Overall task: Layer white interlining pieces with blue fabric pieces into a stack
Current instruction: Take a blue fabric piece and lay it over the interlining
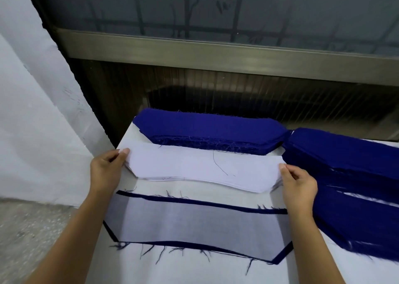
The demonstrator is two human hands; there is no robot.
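Hands: left (108,167) and right (299,184) each pinch an end of white interlining pile (200,167) | blue stack (207,130) behind

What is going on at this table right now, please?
A person is layering interlining with blue fabric. The left hand and right hand pinch opposite ends of the white interlining pile. Nearer them, one interlining sheet already covers a blue piece. A blue fabric stack sits behind, more blue pieces to the right.

Both hands' fingers (124,152) pinching white interlining stack (200,167) ends, above layered stack (200,225).
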